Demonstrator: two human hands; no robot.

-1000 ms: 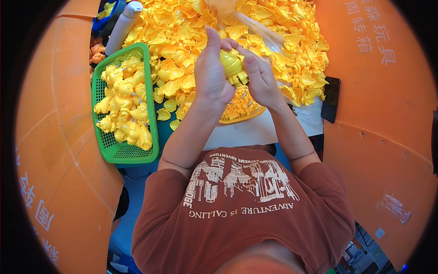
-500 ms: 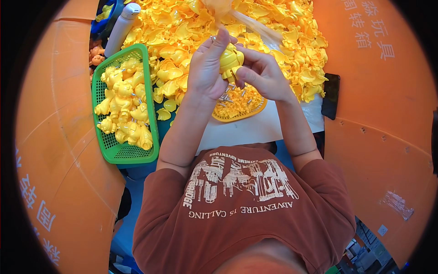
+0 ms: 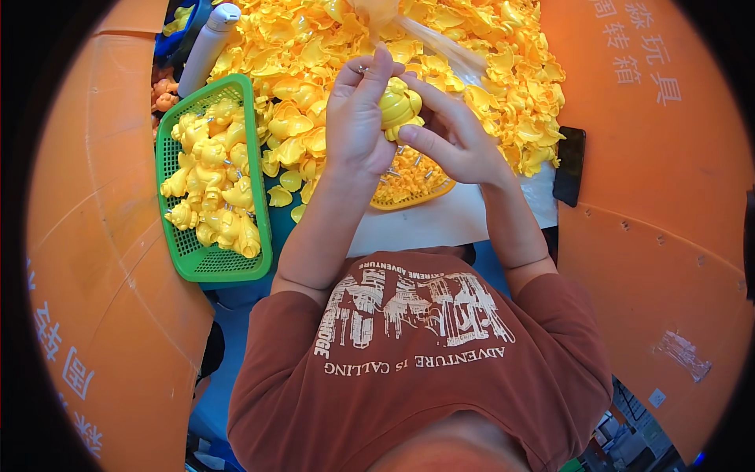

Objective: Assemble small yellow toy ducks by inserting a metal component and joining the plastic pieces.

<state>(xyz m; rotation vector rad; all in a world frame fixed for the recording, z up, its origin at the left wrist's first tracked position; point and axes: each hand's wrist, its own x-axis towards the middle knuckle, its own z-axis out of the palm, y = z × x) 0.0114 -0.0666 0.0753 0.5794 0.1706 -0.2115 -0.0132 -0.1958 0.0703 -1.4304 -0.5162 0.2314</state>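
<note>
A glossy yellow plastic toy part [image 3: 399,106], rounded with raised bands, sits between my two hands above the table. My left hand [image 3: 358,118] is closed round its left side, and a small shiny metal bit [image 3: 362,69] shows by the raised thumb and index finger. On the other side, my right hand [image 3: 460,138] has its fingers curled behind the part and its thumb at the lower edge. Just below the hands is a yellow basket [image 3: 409,203] of small yellow pieces and silver metal pins, partly hidden by my left wrist.
At the left stands a green basket [image 3: 267,228] of yellow toy figures. Loose yellow shells [image 3: 299,51] are heaped across the back, with a clear plastic bag [image 3: 448,49] on them. A pale bottle [image 3: 208,51] and a black phone [image 3: 570,167] flank the heap. Orange panels [image 3: 653,197] rise on both sides.
The yellow toy part has turned in my hands, so its banded, rounded side now shows. My right thumb and fingers have shifted slightly, while my left hand keeps its hold.
</note>
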